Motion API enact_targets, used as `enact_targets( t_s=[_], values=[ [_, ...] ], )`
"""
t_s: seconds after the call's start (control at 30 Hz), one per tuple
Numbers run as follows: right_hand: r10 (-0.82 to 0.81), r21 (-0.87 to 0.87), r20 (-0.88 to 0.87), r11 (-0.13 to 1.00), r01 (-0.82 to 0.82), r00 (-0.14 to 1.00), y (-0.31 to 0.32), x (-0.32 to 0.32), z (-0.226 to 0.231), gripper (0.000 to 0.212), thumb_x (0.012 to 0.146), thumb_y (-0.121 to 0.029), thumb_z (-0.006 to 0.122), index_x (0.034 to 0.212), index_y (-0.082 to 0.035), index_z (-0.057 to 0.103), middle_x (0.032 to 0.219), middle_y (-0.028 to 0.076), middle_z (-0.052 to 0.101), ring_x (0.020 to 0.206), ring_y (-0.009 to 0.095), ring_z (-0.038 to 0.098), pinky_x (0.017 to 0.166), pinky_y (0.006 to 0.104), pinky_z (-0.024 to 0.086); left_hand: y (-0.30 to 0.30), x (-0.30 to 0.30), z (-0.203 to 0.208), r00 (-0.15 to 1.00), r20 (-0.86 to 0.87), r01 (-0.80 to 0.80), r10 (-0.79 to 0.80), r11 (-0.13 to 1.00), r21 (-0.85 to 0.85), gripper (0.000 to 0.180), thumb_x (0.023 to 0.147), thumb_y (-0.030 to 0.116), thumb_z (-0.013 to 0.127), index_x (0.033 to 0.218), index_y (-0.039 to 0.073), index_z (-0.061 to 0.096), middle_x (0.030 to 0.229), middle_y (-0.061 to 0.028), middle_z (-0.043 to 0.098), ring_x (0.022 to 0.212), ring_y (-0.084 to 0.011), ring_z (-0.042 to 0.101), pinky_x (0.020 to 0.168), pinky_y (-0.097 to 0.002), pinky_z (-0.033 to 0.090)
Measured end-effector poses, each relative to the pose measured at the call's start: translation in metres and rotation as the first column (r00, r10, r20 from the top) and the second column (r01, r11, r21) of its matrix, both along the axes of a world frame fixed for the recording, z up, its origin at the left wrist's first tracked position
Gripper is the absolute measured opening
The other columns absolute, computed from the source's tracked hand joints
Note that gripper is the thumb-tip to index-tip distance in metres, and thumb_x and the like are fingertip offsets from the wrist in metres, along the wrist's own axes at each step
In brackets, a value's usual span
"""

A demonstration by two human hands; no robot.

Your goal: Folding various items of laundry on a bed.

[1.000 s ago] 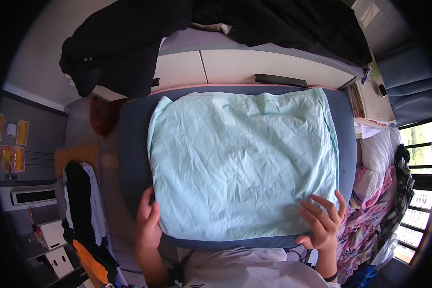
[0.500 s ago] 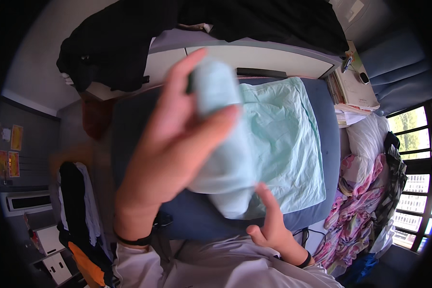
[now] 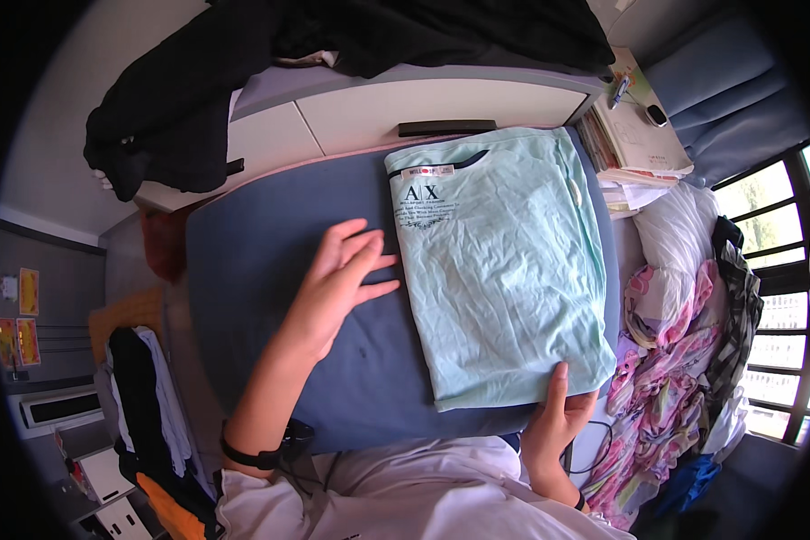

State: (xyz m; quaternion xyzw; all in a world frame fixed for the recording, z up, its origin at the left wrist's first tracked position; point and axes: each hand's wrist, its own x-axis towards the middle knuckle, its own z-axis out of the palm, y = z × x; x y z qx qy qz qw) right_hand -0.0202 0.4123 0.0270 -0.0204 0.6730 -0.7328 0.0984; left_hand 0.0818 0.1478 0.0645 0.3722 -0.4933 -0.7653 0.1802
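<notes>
A mint-green T-shirt [image 3: 513, 288] lies folded into a long rectangle, with wrinkles over its surface. Its dark neckline, a small label and a dark chest print show at the far left corner. My left hand [image 3: 342, 283] hovers just off the shirt's left edge, fingers spread and nothing in them. At the near right corner, my right hand [image 3: 558, 427] pinches the shirt's edge, thumb on top and the other fingers partly hidden beneath. Under the shirt is a dark blue padded surface [image 3: 279, 216].
Behind the padded surface stands a white drawer unit [image 3: 360, 112] with black clothes [image 3: 450, 36] draped over it. Stacked books [image 3: 639, 139] sit at the far right. Pink patterned bedding [image 3: 657, 414] is heaped by the window on the right. More clothes [image 3: 139, 387] hang at the left.
The raised, blurred part of the shirt now lies flat, exposing the neckline and print. My left hand has let go and moved lower; my right hand has taken the near edge.
</notes>
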Motion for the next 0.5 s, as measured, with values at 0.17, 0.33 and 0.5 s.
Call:
enact_targets(
  t_s=[0.17,0.33,0.5],
  values=[
    [-0.028,0.011,0.102,1.000,0.027,0.994,0.020,0.009,0.002,0.048,0.099,-0.010,0.054,0.139,0.003,0.030,0.092,0.013,0.060,0.061,0.016,0.062,0.054,0.0293,0.053,-0.013,-0.024,-0.015,0.982,-0.148,0.142,-0.113,0.970,0.199,0.059,0.096,0.029,0.063,0.140,0.000,0.035,0.132,-0.0133,0.051,0.120,-0.0201,0.053,0.100,-0.0383,0.045],
    [-0.057,0.402,-0.206,0.905,0.138,0.977,0.039,-0.009,0.035,0.050,0.097,-0.016,0.057,0.137,0.005,0.035,0.138,0.026,0.045,0.122,0.034,0.052,0.097,0.0407,0.049,-0.008,-0.057,-0.037,0.854,-0.453,0.429,-0.256,0.838,0.337,0.065,0.090,0.028,0.071,0.143,0.012,0.037,0.132,-0.0028,0.052,0.122,-0.0168,0.050,0.106,-0.0372,0.039],
    [0.189,0.454,-0.409,0.891,0.019,0.893,0.028,-0.050,0.041,0.045,0.096,-0.014,0.061,0.130,0.008,0.043,0.125,0.023,0.055,0.097,0.025,0.059,0.082,0.0350,0.050,0.001,-0.067,-0.037,0.809,-0.515,0.417,-0.282,0.894,0.166,0.064,0.090,0.023,0.070,0.142,0.009,0.035,0.128,-0.0010,0.050,0.118,-0.0138,0.049,0.103,-0.0330,0.039]
  ],
)
